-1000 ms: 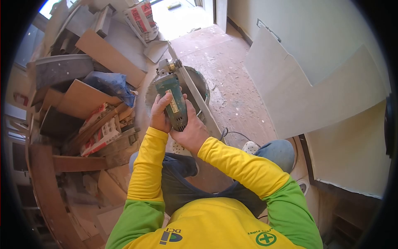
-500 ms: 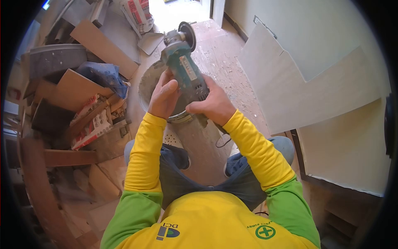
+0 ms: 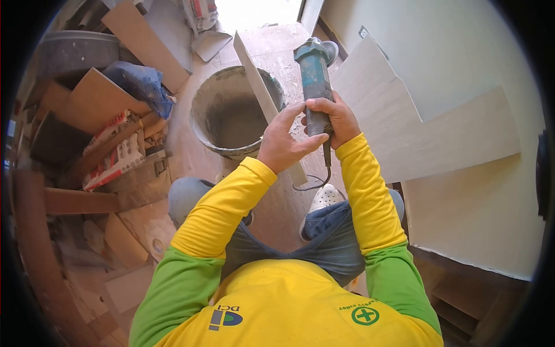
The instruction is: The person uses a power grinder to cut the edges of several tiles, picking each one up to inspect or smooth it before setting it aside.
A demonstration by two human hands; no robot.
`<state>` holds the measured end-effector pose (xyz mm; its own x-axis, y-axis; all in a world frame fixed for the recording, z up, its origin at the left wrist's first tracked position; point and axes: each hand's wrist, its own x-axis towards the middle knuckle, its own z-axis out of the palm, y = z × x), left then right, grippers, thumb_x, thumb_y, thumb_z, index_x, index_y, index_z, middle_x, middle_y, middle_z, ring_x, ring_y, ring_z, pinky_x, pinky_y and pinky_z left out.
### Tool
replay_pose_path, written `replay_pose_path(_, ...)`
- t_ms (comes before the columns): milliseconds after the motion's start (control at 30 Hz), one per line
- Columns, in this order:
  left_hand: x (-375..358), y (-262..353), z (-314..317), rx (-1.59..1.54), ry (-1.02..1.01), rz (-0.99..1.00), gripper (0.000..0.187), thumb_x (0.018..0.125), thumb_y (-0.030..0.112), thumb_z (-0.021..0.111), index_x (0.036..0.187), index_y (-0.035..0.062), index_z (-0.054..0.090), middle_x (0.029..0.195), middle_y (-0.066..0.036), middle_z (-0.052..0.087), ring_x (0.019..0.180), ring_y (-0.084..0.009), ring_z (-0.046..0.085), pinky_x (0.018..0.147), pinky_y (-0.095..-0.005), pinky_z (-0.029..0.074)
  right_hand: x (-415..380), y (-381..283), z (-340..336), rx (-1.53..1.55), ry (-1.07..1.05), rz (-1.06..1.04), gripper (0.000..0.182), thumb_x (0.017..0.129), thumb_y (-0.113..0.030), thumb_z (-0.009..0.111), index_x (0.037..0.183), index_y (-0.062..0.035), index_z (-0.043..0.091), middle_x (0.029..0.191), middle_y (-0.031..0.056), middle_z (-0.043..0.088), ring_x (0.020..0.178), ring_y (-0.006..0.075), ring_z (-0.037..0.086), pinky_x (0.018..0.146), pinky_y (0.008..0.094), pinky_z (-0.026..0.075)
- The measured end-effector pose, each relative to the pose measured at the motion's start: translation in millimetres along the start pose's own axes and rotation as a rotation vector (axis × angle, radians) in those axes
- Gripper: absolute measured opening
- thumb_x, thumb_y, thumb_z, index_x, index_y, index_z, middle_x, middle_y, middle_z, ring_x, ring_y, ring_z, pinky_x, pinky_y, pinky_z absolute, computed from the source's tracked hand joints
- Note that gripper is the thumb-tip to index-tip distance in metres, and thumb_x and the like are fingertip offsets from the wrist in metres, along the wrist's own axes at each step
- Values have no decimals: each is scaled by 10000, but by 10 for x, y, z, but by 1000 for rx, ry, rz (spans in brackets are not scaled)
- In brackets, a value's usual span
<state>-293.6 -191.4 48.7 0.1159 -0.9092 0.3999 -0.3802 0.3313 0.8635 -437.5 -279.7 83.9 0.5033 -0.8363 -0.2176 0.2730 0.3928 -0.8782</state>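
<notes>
Both hands wrap tight around the green grinder, lifted up past the bucket.

The right hand (image 3: 334,118) is closed around the grinder (image 3: 315,81), and the left hand (image 3: 283,141) closes on its lower end. A moment ago the grinder was low over the bucket (image 3: 234,113); now it is raised to the right of the bucket, disc end pointing away. A long tile (image 3: 263,95) leans across the bucket rim. It looks like the cutting has stopped for now.
</notes>
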Motion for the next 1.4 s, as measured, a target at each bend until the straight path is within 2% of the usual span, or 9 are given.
replay_pose_path(200, 53, 41, 8, 168, 9, 53, 719, 773, 244, 820, 1402, 6, 565, 1301, -220, 650, 1185, -330, 655, 1025, -370, 511, 138, 77, -105, 66, -47, 51, 354, 865, -145, 738, 1135, -13, 550, 911, 117, 644, 668, 234, 674, 607, 349, 596)
replay_pose_path(433, 162, -155, 108, 163, 23, 103, 644, 761, 244, 724, 1326, -32, 583, 1241, -263, 647, 1170, -394, 625, 1057, -440, 473, 359, 324, -324, 127, 56, 52, 326, 888, -163, 727, 1133, -21, 566, 876, 90, 645, 682, 219, 663, 600, 348, 590)
replay_pose_path(533, 217, -228, 99, 209, -124, -28, 627, 740, 272, 747, 1273, -22, 595, 1248, -263, 634, 1224, -402, 592, 1061, -449, 464, 503, 477, -581, 138, 59, 116, 241, 901, -188, 716, 1071, -37, 636, 928, 58, 679, 796, 205, 694, 733, 343, 602)
replay_pose_path(600, 119, -332, 194, 369, -2, 70, 647, 739, 304, 766, 1282, 3, 583, 1355, -266, 565, 1324, -429, 509, 1109, -522, 410, 598, 584, -744, 122, 60, 171, 277, 929, -188, 690, 1126, 2, 655, 1033, 77, 712, 926, 223, 716, 856, 395, 597)
replay_pose_path(667, 118, -200, 163, 340, -142, -95, 698, 764, 331, 769, 1347, 15, 554, 1482, -271, 459, 1412, -455, 411, 1141, -605, 338, 847, 946, -1187, 125, 71, 128, 401, 915, -146, 676, 1286, -16, 599, 1064, 144, 730, 980, 312, 724, 889, 452, 585)
replay_pose_path(700, 141, -161, 196, 366, -137, -89, 705, 782, 334, 765, 1373, 18, 545, 1515, -273, 426, 1431, -458, 390, 1154, -615, 318, 866, 1101, -1220, 100, 118, 136, 405, 914, -146, 677, 1290, -18, 597, 1065, 146, 729, 982, 314, 723, 890, 453, 584)
replay_pose_path(1100, 196, 155, 69, 148, -162, -135, 723, 853, 346, 717, 1431, -33, 504, 1555, -293, 391, 1464, -433, 349, 1195, -603, 261, 623, 2388, -2225, -582, 567, 387, 460, 902, -153, 686, 1331, -39, 568, 1085, 168, 724, 1005, 339, 716, 904, 467, 577)
replay_pose_path(1233, 98, 100, 221, 179, -63, -93, 699, 859, 334, 714, 1407, -49, 510, 1533, -311, 398, 1457, -442, 353, 1202, -599, 250, 482, 2596, -2565, -852, 635, 481, 478, 897, -155, 689, 1345, -46, 558, 1091, 176, 723, 1012, 347, 713, 909, 472, 574)
replay_pose_path(1400, -6, 96, 30, 100, -161, -139, 639, 847, 318, 724, 1354, -31, 550, 1482, -312, 444, 1411, -442, 400, 1195, -578, 273, 329, 2876, -2809, -1115, 642, 579, 503, 892, -157, 693, 1362, -55, 546, 1100, 185, 721, 1021, 358, 710, 914, 477, 571)
